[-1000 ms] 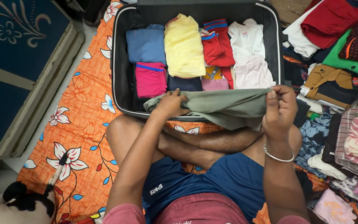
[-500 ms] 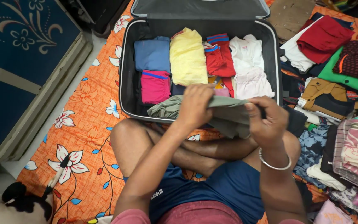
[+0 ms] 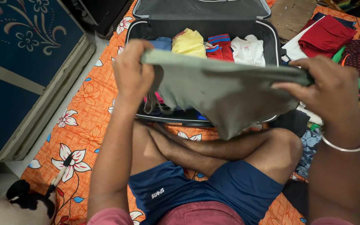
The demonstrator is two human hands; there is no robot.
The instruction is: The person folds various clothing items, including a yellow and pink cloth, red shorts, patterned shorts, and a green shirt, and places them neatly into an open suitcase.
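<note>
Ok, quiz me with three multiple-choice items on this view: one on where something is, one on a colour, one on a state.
1. Where is the suitcase?
A. Closed, beside the blue cabinet
B. Open on the orange floral sheet, in front of the crossed legs
C. On the person's lap

2. What colour is the garment held up?
A. Grey-green
B. Bright red
C. Yellow

3. How is the garment held?
A. Lying flat in the suitcase
B. Hanging from one hand
C. Stretched between the left hand and right hand, lifted above the suitcase

Answers: 1 B, the lid stands open with folded clothes inside; 2 A, the cloth is a dull grey-green; 3 C, each hand grips one end.
</note>
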